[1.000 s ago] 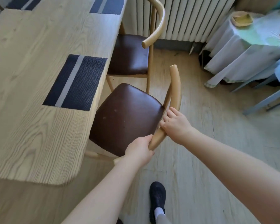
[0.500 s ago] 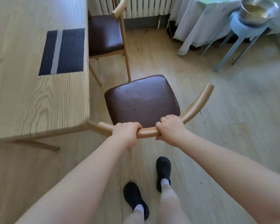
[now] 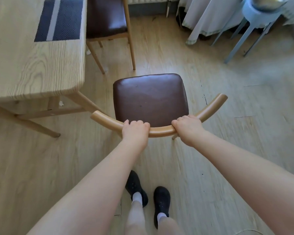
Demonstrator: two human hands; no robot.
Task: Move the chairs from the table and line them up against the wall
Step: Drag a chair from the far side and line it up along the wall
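Chair (image 3: 150,97), brown padded seat, stands on the pale wood-plank floor (image 3: 227,133), clear of the worktop (image 3: 24,65) corner at left. Left hand (image 3: 135,131) and right hand (image 3: 187,128): fingers wrapped over its curved wooden back rail (image 3: 160,133). Second chair (image 3: 105,17) sits beside the worktop's edge. Dark placemat (image 3: 59,19) on worktop. Grey stool (image 3: 255,21) and white cloth (image 3: 207,19) far right.

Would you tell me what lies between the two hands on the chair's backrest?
In the head view, only a bare stretch of the curved wooden backrest lies between the left hand and right hand.
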